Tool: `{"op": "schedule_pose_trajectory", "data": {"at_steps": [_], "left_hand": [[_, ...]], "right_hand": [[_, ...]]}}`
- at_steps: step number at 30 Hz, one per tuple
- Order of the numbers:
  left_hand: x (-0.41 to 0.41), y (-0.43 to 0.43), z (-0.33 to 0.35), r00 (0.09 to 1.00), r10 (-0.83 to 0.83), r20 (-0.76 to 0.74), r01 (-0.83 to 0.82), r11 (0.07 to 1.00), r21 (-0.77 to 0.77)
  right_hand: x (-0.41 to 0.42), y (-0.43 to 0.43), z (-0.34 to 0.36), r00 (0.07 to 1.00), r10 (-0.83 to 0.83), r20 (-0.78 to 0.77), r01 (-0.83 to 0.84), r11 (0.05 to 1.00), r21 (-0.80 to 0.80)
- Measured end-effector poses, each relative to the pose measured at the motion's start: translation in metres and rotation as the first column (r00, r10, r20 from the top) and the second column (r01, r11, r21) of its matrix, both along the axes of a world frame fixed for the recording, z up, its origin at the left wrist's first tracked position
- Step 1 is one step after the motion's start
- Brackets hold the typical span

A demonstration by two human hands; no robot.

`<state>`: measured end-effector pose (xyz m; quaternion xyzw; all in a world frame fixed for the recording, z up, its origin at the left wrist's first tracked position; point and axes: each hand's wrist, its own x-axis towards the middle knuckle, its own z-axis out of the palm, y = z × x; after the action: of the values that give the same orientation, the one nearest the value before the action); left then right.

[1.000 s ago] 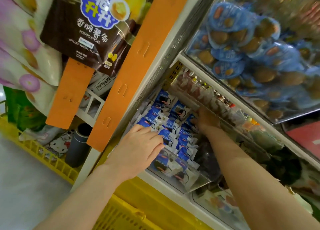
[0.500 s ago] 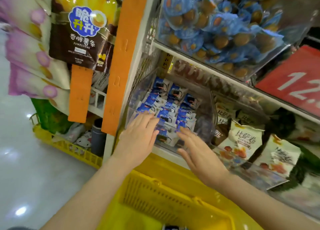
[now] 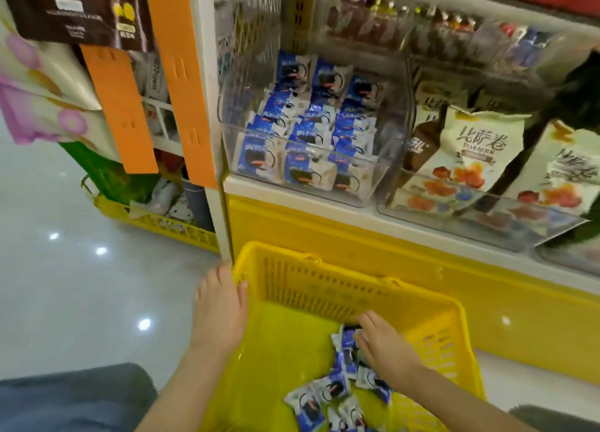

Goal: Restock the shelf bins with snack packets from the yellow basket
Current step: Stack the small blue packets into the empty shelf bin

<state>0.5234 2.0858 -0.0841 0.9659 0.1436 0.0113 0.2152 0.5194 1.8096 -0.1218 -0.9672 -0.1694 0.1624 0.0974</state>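
Snack packets (image 3: 337, 389) sit lower centre in the yellow basket (image 3: 324, 266). Both hands have dropped from the clear bin (image 3: 305, 171). The left hand (image 3: 220, 311) grips the rim. The right hand (image 3: 386, 344) touches packets, grasp unclear. Next load, likely.

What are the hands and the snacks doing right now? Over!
Left hand holds yellow basket rim. Right hand on snack packets in basket, grip unclear. Clear bin part filled, nothing blocking it.

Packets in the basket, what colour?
Blue and white with a dark print. The packets lie in the yellow basket; the head view shows them.
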Motion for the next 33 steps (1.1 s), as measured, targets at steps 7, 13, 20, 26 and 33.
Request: {"op": "schedule_pose_trajectory", "data": {"at_steps": [7,13,20,26,33], "left_hand": [[-0.007,0.022,-0.040,0.966,0.124,-0.225,-0.160,0.976,-0.146],[-0.011,0.019,-0.052,0.981,0.160,-0.113,-0.175,0.975,-0.134],[-0.011,0.017,-0.059,0.980,0.190,-0.052,-0.192,0.981,-0.036],[-0.010,0.009,-0.052,0.983,0.182,0.026,-0.180,0.981,-0.071],[-0.025,-0.051,-0.037,0.986,0.117,0.119,-0.027,0.814,-0.581]], "right_hand": [[-0.027,-0.009,-0.098,0.930,-0.011,-0.368,-0.004,0.999,-0.038],[-0.030,0.003,-0.136,0.899,0.035,-0.437,-0.037,0.999,0.004],[-0.026,0.008,-0.152,0.895,0.087,-0.438,-0.198,0.956,-0.215],[-0.016,0.009,-0.139,0.927,0.107,-0.359,-0.185,0.964,-0.191],[0.003,0.022,-0.061,0.923,-0.138,-0.358,0.270,0.897,0.349]]}}
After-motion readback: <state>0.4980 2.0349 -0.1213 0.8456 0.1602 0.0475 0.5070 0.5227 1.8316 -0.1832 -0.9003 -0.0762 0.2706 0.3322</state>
